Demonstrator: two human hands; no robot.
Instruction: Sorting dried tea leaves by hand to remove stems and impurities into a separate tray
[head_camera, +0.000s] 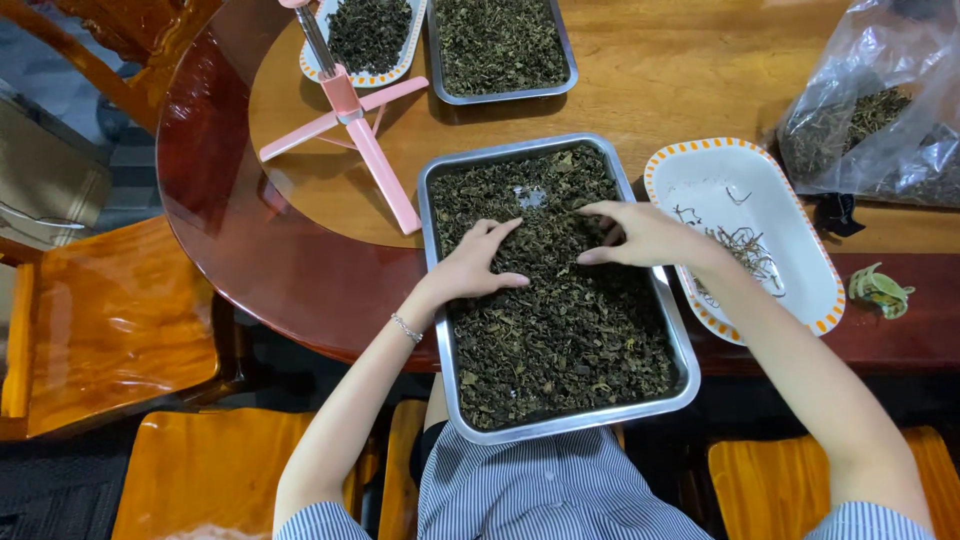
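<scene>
Over the metal tray (683, 352) of dried leaves (560, 320), the left hand (475, 262) rests spread open, holding nothing; the right hand (640, 235), fingers loosely curled, touches the leaves.

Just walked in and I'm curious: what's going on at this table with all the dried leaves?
A person has both hands in a metal tray of dark dried leaves. The left hand lies spread on them; the right hand picks at them with bent fingers. A white oval dish beside it holds a few thin stems.
</scene>
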